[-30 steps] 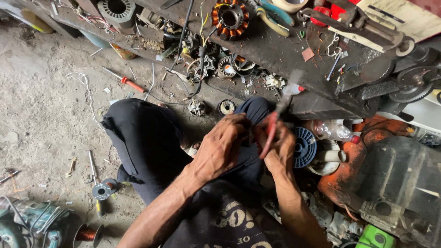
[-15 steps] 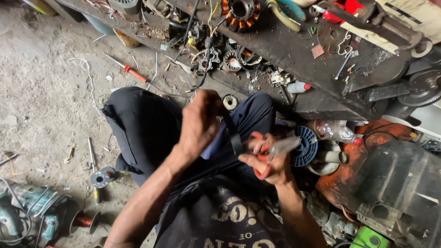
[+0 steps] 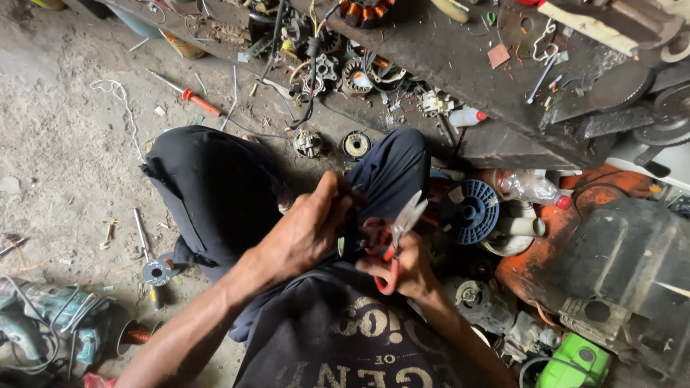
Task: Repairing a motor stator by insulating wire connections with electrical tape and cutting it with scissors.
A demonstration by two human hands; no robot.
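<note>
— Since half a second ago, both hands have dropped lower and closer to my lap, and the blades now tilt up to the right instead of lying level.

— What's the right hand (image 3: 406, 266) doing?

— Its fingers are closed around the red-handled metal snips (image 3: 395, 237), blades slightly parted and aimed up toward the blue ribbed plastic spool (image 3: 471, 210).

— And the left hand (image 3: 309, 230)?

— Its fingers are pinched shut on something small and dark at the fingertips, just left of the snips; I cannot tell what it is. Both hands sit over my dark blue trousers (image 3: 215, 194), almost touching each other.

— What lies around them?

— On the dusty concrete floor (image 3: 57, 144), a red-handled screwdriver (image 3: 188, 95) lies well apart, up to the left. A small round metal bearing part (image 3: 356, 144) sits beside my knee. The dark, cluttered metal surface (image 3: 460, 65) runs across the top. A teal power tool (image 3: 50, 323) lies at lower left, and a clear plastic bottle with a red cap (image 3: 532, 189) just right of the spool.
</note>
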